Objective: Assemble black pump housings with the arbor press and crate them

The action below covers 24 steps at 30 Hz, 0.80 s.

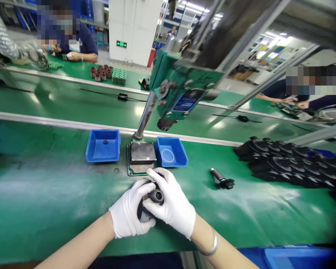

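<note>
Both my hands wear white gloves and meet over the green bench in front of the press. My left hand is wrapped round a dark grey or black moulded part, mostly hidden by the fingers. From its top sticks a round hollow collar. My right hand closes on that collar side, thumb below it and fingers over it. Whether the collar is a separate piece I cannot tell. Just beyond the hands sits the press's metal block on its base plate.
A green bench press hangs overhead on a steel column. Blue bins stand left with a small black ring inside and right with a white ring. A black shafted part lies rightward, near stacked black housings. Co-workers sit across the conveyor.
</note>
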Available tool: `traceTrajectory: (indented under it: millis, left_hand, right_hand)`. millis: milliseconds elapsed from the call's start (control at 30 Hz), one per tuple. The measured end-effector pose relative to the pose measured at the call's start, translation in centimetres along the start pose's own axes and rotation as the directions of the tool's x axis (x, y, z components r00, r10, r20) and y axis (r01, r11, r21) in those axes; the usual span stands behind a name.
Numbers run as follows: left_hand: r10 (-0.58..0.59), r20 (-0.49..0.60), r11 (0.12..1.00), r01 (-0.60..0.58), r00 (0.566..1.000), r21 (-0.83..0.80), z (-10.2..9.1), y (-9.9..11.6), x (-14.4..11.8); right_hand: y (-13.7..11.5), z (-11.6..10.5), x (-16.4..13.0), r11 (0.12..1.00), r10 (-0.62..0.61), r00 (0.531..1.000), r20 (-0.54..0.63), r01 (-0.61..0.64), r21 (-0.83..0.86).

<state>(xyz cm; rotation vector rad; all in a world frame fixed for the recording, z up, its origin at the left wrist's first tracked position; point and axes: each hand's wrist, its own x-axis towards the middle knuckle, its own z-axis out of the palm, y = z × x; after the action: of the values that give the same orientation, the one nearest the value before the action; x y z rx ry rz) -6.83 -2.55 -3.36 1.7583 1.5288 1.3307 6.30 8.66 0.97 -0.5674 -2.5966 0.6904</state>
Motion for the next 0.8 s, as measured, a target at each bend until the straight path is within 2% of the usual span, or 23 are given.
traceTrajectory:
  millis: [167, 267, 333, 400, 467, 533, 600, 667, 700, 733, 767, 800]
  left_hand:
    - [-0.03, -0.05, 0.997, 0.033, 0.998, 0.075, 0.8, 0.1, -0.5]
    - [-0.054, -0.059, 0.994, 0.06, 0.997, 0.096, -0.2, 0.9, -0.3]
    - [-0.082, -0.104, 0.99, 0.093, 0.991, 0.11, -1.9, 1.8, 0.6]
    - [-0.095, -0.176, 0.984, 0.119, 0.98, 0.13, -3.9, 2.6, 2.3]
    - [-0.09, -0.223, 0.982, 0.124, 0.971, 0.143, -5.8, 2.7, 4.5]
    - [-0.083, -0.223, 0.982, 0.118, 0.971, 0.148, -7.0, 2.0, 7.0]
    - [-0.074, -0.203, 0.983, 0.106, 0.976, 0.15, -7.5, 1.0, 9.2]
    - [-0.059, -0.178, 0.988, 0.083, 0.982, 0.13, -7.5, 0.0, 10.9]
    - [-0.047, -0.164, 0.991, 0.067, 0.985, 0.113, -7.4, -0.4, 11.5]
    - [-0.035, -0.152, 0.994, 0.05, 0.988, 0.097, -7.3, -0.6, 11.9]
    - [-0.023, -0.139, 0.996, 0.035, 0.99, 0.085, -7.2, -0.8, 12.3]
    - [-0.016, -0.128, 0.996, 0.027, 0.992, 0.08, -7.2, -0.9, 12.5]
  right_hand:
    - [-0.3, 0.1, 0.1, 0.999, 0.022, 0.999, -0.037, -0.021, 0.029]
    - [0.1, -2.3, 0.7, 0.998, -0.054, 0.998, 0.027, 0.053, 0.032]
    - [0.6, -5.5, 1.6, 0.986, -0.163, 0.986, -0.022, 0.163, 0.017]
    - [0.9, -9.8, 3.3, 0.978, -0.208, 0.955, -0.212, 0.21, -0.014]
    - [0.9, -14.4, 6.2, 0.984, -0.161, 0.882, -0.442, 0.175, -0.007]
    - [0.0, -19.0, 10.5, 0.974, -0.155, 0.776, -0.611, 0.225, 0.039]
    - [-1.9, -23.3, 15.5, 0.953, -0.197, 0.694, -0.693, 0.302, 0.031]
    - [-4.6, -27.1, 19.8, 0.926, -0.2, 0.647, -0.736, 0.371, 0.074]
    - [-6.1, -28.7, 21.2, 0.914, -0.218, 0.683, -0.697, 0.393, 0.099]
    - [-7.4, -29.8, 21.9, 0.916, -0.205, 0.757, -0.621, 0.372, 0.151]
    - [-8.5, -30.5, 21.8, 0.917, -0.175, 0.82, -0.545, 0.337, 0.212]
    - [-9.3, -30.5, 21.1, 0.914, -0.117, 0.855, -0.506, 0.292, 0.281]
